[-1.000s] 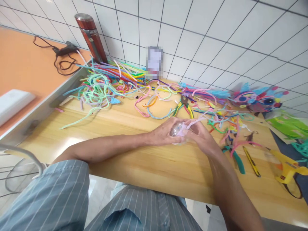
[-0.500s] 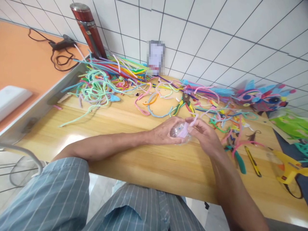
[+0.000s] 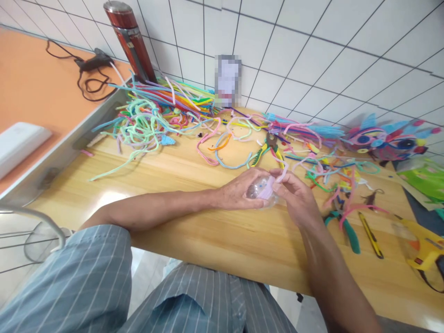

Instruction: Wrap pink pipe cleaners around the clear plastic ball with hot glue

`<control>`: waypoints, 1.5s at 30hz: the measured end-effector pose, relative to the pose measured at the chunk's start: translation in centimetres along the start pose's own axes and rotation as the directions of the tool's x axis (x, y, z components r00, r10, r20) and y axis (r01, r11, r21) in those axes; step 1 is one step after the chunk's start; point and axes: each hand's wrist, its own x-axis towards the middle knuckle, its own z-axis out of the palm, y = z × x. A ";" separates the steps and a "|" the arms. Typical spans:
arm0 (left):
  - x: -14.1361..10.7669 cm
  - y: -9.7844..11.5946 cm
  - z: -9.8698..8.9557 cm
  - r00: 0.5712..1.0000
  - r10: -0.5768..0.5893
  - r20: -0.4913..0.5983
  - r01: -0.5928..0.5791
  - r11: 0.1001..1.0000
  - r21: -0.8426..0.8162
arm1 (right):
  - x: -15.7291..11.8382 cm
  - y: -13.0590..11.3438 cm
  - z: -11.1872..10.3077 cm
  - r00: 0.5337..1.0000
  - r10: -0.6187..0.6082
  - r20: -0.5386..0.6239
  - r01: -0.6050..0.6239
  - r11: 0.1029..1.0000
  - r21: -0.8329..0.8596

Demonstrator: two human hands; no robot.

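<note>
Writing: the screen of the phone-like device [image 3: 228,79] against the tiled wall [image 3: 277,55] is pixelated; marks on the yellow glue gun [image 3: 425,245] are too small to read.
Lilac strand: compared with a second ago, its loose part has changed from trailing toward the upper right to standing in a bend above the right fingertips.
Right hand: [image 3: 294,192] thumb and fingers pinch the lilac strand [image 3: 267,188] at the side of the ball.
Left hand: [image 3: 237,189] curled around the clear ball [image 3: 255,188], thumb along its lower side.
Clear ball: held between the hands over the bench [image 3: 208,240], the strand lying across its right part.
Pliers: the green-and-yellow pliers [image 3: 271,148] lie open just beyond the hands; the teal-handled pliers [image 3: 353,237] lie right of the right forearm, beside the yellow cutter [image 3: 371,236].
Front edge: passes beneath both forearms, near the striped clothing [image 3: 215,296].
Open room: bare wood between the left forearm and the mint-green strands [image 3: 142,122], and between the forearms up to the front edge.
</note>
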 end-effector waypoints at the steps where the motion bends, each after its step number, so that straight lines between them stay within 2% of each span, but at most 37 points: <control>1: 0.0 0.0 0.1 1.000 0.009 -0.006 -0.009 1.000 -0.003 | 0.0 0.2 0.1 1.000 0.006 -0.005 -0.006 1.000 0.020; 6: -0.2 -0.1 0.4 0.997 0.079 -0.025 -0.078 0.997 0.021 | 0.0 0.7 0.0 0.999 0.022 -0.025 -0.021 0.998 0.059; 10: -0.1 -0.4 0.4 0.998 0.056 -0.012 -0.055 0.998 0.039 | -0.1 0.8 0.0 0.998 0.063 0.018 -0.064 0.995 0.076; 13: 0.2 0.0 0.1 0.999 0.051 0.003 -0.051 0.998 0.030 | -0.1 0.9 0.0 0.999 0.054 0.008 -0.055 0.993 0.101; 15: 0.4 0.6 -0.1 1.000 0.000 -0.003 0.001 0.999 0.032 | -0.1 0.9 0.0 0.999 0.037 -0.009 -0.037 0.995 0.092; 19: 0.8 1.9 -0.4 0.983 -0.184 -0.004 0.184 0.982 0.041 | -0.2 0.7 0.3 1.000 0.018 0.001 -0.018 0.998 0.053; 21: 0.8 2.3 -0.4 0.977 -0.215 0.008 0.214 0.976 0.034 | -0.2 0.4 0.5 1.000 0.012 0.017 -0.013 0.999 0.049; 29: 0.5 2.2 -0.2 0.982 -0.186 -0.020 0.186 0.982 0.031 | -0.4 0.0 0.4 0.999 0.036 -0.025 -0.034 0.998 0.061; 45: 0.0 1.3 0.2 0.999 -0.045 -0.014 0.046 0.997 0.063 | -0.5 0.7 0.5 0.995 0.032 -0.094 -0.028 0.999 0.046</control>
